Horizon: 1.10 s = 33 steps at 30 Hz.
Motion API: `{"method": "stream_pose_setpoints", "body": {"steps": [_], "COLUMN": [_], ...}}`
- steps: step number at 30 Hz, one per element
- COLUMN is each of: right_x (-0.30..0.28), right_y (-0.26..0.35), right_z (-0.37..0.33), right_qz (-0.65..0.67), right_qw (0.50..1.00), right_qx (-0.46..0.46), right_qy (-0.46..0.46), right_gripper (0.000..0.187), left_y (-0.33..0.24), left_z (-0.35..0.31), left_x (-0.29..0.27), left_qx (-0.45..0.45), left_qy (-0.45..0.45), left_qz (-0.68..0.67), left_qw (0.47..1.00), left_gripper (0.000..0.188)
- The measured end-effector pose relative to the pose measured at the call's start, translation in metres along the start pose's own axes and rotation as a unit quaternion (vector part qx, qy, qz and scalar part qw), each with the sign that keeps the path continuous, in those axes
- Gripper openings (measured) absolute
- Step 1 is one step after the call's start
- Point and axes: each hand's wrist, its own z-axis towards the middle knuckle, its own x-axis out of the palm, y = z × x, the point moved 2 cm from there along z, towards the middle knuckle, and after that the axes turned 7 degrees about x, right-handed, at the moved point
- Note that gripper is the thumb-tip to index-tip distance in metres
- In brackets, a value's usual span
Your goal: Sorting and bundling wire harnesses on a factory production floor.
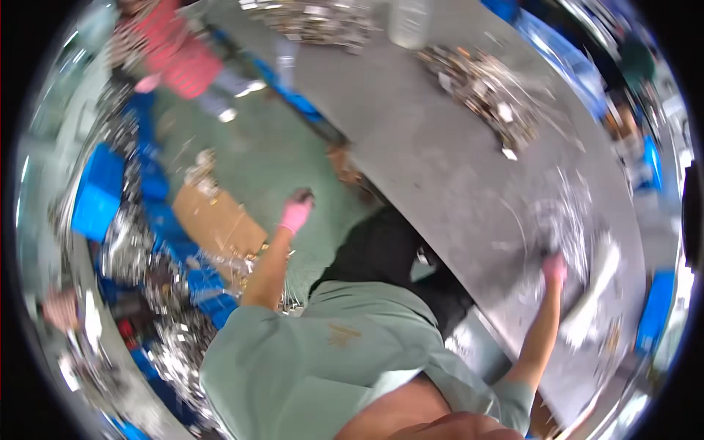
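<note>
My left hand (295, 214), in a pink glove with dark fingertips, hangs over the green floor, away from the table. Its fingers look drawn in, but blur hides whether anything is in them. On the right, my right hand (555, 268), also gloved in pink, is low over the grey table (433, 161). It is at the near edge of a loose heap of clear, shiny strands (565, 213). Its fingers are smeared by motion. Beside that hand lies a long white bundle (595, 286).
A pile of metal pieces (484, 92) lies across the table, near a translucent container (409, 23). Left are flattened cardboard (220, 220), a blue bin (98, 192) and heaps of shiny scrap (176, 345). Another person (183, 62) in red stands at the far left.
</note>
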Motion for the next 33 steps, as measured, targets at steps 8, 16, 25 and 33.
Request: {"method": "stream_pose_setpoints", "body": {"steps": [8, 16, 25, 33], "right_x": [-0.090, -0.097, -0.104, -0.123], "right_y": [-0.004, 0.015, -0.001, -0.045], "right_z": [-0.045, -0.073, -0.078, -0.087], "right_qz": [0.238, 0.248, 0.306, 0.695], "right_qw": [0.953, 0.949, 0.928, 0.665], "right_qx": [0.182, 0.192, 0.172, 0.269], "right_qy": [0.054, 0.017, 0.124, -0.041], "right_gripper": [0.028, 0.029, 0.031, 0.027], "left_y": [-0.249, -0.321, -0.311, -0.226], "left_z": [0.114, 0.222, 0.171, 0.084], "left_x": [0.131, 0.293, 0.281, 0.138], "left_qx": [0.289, 0.254, 0.229, 0.002], "left_qy": [0.104, 0.105, 0.190, 0.173], "left_qz": [0.029, 0.213, 0.294, -0.203], "left_qw": [0.951, 0.938, 0.908, 0.964], "left_gripper": [0.028, 0.063, 0.035, 0.023]}}
